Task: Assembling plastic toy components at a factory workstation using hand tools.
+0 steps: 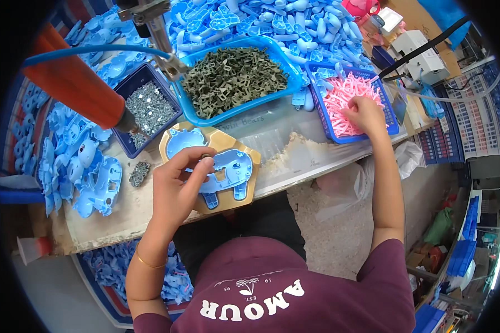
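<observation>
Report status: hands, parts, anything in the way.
Left hand pinching dark piece above tan holder. Right hand among pink pieces, hold unclear. Blue parts in holder, partly hidden by left hand. Orange driver apart from hands.

Left hand (178, 182): dark piece (206, 156). Right hand (368, 115): among pink parts (337, 110).

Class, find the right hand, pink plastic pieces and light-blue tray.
Right hand (368, 115): head view, back of hand.
Pink plastic pieces (339, 99): head view, heap's middle.
Light-blue tray (295, 79): head view, right rim.
</observation>
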A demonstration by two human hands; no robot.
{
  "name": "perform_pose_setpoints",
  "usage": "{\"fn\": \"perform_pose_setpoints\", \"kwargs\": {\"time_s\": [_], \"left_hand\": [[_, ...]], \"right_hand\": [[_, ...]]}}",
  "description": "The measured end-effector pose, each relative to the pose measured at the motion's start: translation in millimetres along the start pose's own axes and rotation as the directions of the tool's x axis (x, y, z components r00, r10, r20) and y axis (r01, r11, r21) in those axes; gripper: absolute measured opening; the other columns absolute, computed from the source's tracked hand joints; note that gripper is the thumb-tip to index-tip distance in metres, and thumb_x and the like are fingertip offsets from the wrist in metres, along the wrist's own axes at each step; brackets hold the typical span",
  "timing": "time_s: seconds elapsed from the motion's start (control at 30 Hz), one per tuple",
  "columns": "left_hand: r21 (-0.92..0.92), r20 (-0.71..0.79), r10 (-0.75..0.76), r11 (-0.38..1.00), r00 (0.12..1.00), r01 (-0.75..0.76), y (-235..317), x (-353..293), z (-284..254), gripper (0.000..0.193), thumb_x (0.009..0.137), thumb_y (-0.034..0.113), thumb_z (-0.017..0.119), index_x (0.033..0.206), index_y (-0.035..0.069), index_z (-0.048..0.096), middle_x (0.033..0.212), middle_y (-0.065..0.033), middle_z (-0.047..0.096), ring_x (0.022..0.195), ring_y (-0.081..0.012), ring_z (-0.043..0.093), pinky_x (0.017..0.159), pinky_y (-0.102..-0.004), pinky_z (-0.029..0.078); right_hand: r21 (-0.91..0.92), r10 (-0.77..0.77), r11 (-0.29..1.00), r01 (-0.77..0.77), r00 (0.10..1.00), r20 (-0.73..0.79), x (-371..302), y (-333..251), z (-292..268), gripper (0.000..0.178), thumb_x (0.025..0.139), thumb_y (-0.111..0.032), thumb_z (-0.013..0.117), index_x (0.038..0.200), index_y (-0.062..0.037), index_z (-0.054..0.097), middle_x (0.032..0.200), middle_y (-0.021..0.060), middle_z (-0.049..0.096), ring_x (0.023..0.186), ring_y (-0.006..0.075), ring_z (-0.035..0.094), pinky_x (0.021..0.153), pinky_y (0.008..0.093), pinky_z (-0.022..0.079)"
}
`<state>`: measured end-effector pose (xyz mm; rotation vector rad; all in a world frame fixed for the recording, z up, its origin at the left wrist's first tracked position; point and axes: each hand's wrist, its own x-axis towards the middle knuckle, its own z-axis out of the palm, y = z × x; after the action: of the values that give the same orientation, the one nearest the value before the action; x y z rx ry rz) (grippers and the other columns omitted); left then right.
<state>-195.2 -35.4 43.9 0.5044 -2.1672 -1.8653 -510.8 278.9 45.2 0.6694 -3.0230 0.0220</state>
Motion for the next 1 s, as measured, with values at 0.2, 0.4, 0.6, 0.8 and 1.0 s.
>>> {"fn": "perform_pose_setpoints", "kwargs": {"time_s": [0.2,0.4,0.6,0.8,1.0], "left_hand": [[0.111,0.007,0.071,0.991,0.997,-0.071,-2.6,-0.2,-4.2,0.019,0.098,0.010,0.064,0.113,0.001,0.070,0.108,-0.0052,0.073,0.087,-0.0104,0.069,0.072,-0.0234,0.055],[-0.064,-0.052,0.049,0.997,0.997,-0.052,-8.2,1.6,-7.3,0.020,0.098,0.011,0.064,0.114,0.000,0.070,0.107,-0.0066,0.072,0.088,-0.0112,0.068,0.073,-0.0231,0.055],[-0.250,-0.080,-0.067,0.967,0.995,0.045,-5.8,3.6,-6.3,0.022,0.101,0.013,0.062,0.115,-0.003,0.068,0.106,-0.0094,0.072,0.092,-0.0162,0.072,0.076,-0.0236,0.057],[-0.355,-0.093,-0.113,0.932,0.989,0.073,-8.9,5.7,3.7,0.022,0.101,0.016,0.062,0.107,-0.004,0.068,0.099,-0.0092,0.074,0.088,-0.0147,0.072,0.075,-0.0247,0.059],[-0.348,-0.109,-0.117,0.935,0.987,0.072,-10.6,1.5,4.4,0.021,0.100,0.016,0.063,0.104,-0.004,0.069,0.092,-0.0089,0.073,0.081,-0.0113,0.070,0.075,-0.0253,0.059]], "right_hand": [[0.378,-0.015,0.926,0.012,1.000,0.005,24.3,18.4,14.1,0.024,0.084,-0.027,0.078,0.090,-0.0050,0.071,0.082,0.0056,0.070,0.078,0.0180,0.069,0.065,0.0327,0.051],[0.921,0.015,0.386,-0.057,0.998,0.055,40.4,8.2,-2.6,0.022,0.093,-0.015,0.073,0.110,-0.0040,0.063,0.091,0.0046,0.069,0.085,0.0117,0.069,0.073,0.0234,0.056],[0.985,-0.132,0.158,0.071,0.990,-0.050,11.3,-62.5,-23.3,0.017,0.093,-0.008,0.070,0.107,-0.0037,0.061,0.094,0.0089,0.070,0.086,0.0157,0.072,0.077,0.0242,0.057],[0.992,-0.464,-0.043,-0.122,0.881,0.089,-82.1,-187.9,-37.2,0.020,0.089,0.000,0.071,0.104,-0.0022,0.058,0.095,0.0126,0.071,0.082,0.0206,0.074,0.064,0.0267,0.058],[0.996,-0.401,-0.043,-0.079,0.914,0.055,-91.1,-206.4,-12.5,0.018,0.091,0.002,0.071,0.102,-0.0006,0.057,0.094,0.0130,0.072,0.083,0.0211,0.074,0.067,0.0254,0.059]]}}
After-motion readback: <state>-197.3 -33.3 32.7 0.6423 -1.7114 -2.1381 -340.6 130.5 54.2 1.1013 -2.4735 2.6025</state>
